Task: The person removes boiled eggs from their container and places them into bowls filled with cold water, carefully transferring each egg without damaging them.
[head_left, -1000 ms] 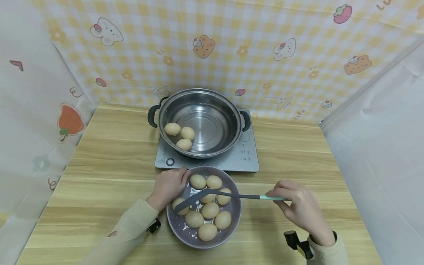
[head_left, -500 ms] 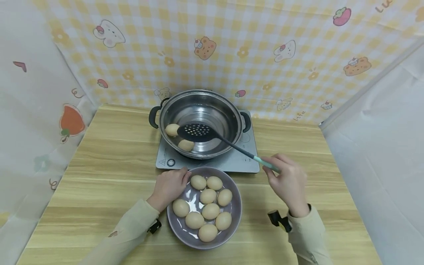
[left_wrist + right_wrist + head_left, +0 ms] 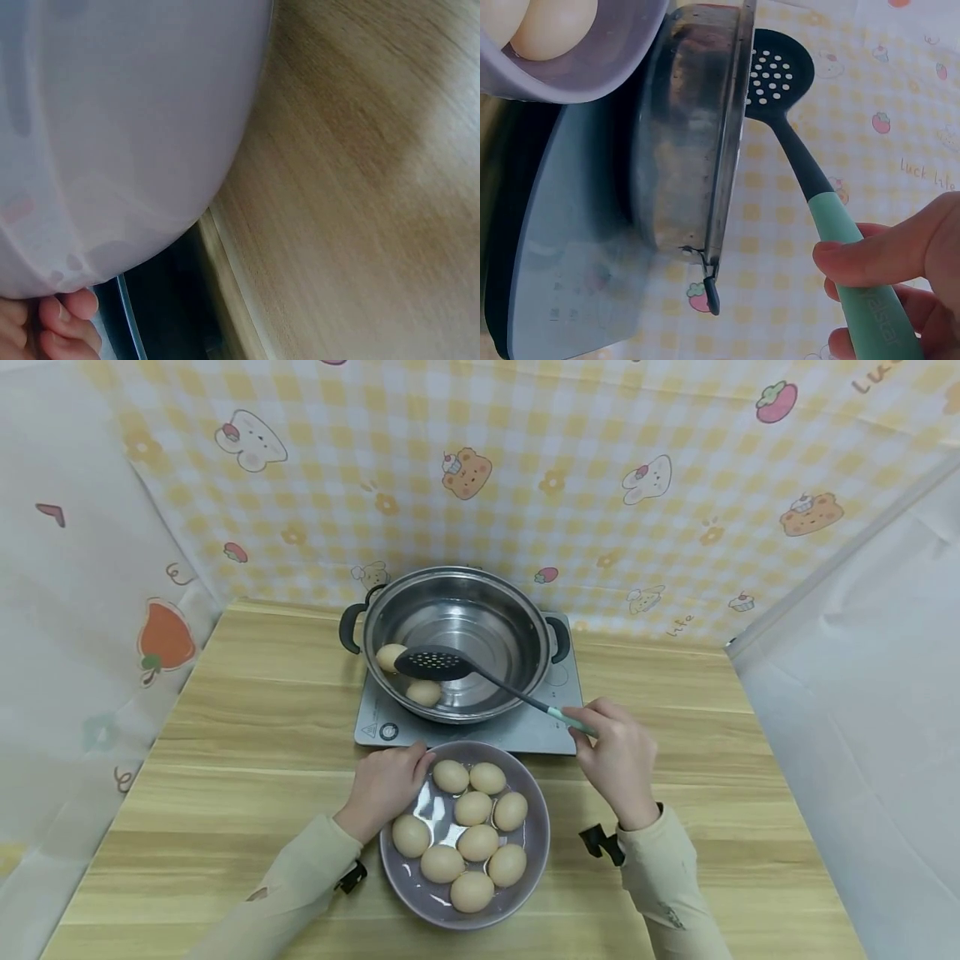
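My right hand (image 3: 618, 760) grips the mint-green handle of a black slotted skimmer (image 3: 780, 71), thumb on one side and fingers curled round the other. The skimmer's perforated head is over the left part of a steel pot (image 3: 491, 635). Eggs (image 3: 424, 692) lie in the pot, two of them showing around the skimmer head. My left hand (image 3: 384, 781) holds the upper left rim of a purple-grey bowl (image 3: 538, 860), its curled fingertips at the edge in the left wrist view. Several light-brown eggs (image 3: 477, 842) lie inside this bowl.
The pot, with black side handles (image 3: 350, 627), stands on a flat silver induction cooker (image 3: 525, 739) behind the bowl. Everything rests on a wood-grain table (image 3: 247, 710). A yellow checked cloth (image 3: 570, 527) hangs behind it, with white sheets (image 3: 862, 693) at both sides.
My right hand has swung the skimmer from over the bowl to over the pot, then shifted slightly left. It now covers one pot egg. My left hand stays on the bowl rim.
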Demonstrator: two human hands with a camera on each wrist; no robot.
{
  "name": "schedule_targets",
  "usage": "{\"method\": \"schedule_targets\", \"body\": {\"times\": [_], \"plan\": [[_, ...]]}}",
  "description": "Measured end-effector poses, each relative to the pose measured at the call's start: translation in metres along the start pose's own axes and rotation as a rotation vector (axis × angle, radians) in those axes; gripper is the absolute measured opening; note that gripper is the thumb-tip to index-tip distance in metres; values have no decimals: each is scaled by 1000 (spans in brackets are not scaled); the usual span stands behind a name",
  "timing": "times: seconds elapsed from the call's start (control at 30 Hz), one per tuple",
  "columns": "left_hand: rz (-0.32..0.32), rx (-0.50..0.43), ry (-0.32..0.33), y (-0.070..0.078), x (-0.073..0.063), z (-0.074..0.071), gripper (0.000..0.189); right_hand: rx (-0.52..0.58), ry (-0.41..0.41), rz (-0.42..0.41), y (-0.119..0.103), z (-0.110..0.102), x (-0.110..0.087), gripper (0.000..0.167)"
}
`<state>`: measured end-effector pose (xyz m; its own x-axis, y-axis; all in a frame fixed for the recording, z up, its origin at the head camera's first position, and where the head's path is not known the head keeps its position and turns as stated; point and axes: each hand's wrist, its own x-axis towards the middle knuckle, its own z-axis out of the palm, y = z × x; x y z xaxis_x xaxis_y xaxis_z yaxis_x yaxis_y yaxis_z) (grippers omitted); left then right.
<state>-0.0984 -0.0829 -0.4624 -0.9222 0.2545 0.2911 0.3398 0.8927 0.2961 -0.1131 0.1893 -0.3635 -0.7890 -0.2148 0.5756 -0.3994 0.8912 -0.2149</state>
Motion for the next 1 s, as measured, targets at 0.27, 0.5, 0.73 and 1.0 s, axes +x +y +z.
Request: {"method": "schedule_targets", "body": {"times": [0.27, 0.5, 0.73, 1.0], "plan": [[4, -1, 3, 0, 0, 0, 25, -4, -33, -4, -2, -1, -1, 26], [4, 0, 2, 0, 0, 1, 25, -6, -59, -11, -1, -3, -4, 29], [8, 5, 6, -1, 0, 2, 25, -8, -82, -15, -2, -5, -6, 28], [10, 11, 6, 0, 0, 2, 24, -20, -102, -25, -3, -10, -6, 28]]}}
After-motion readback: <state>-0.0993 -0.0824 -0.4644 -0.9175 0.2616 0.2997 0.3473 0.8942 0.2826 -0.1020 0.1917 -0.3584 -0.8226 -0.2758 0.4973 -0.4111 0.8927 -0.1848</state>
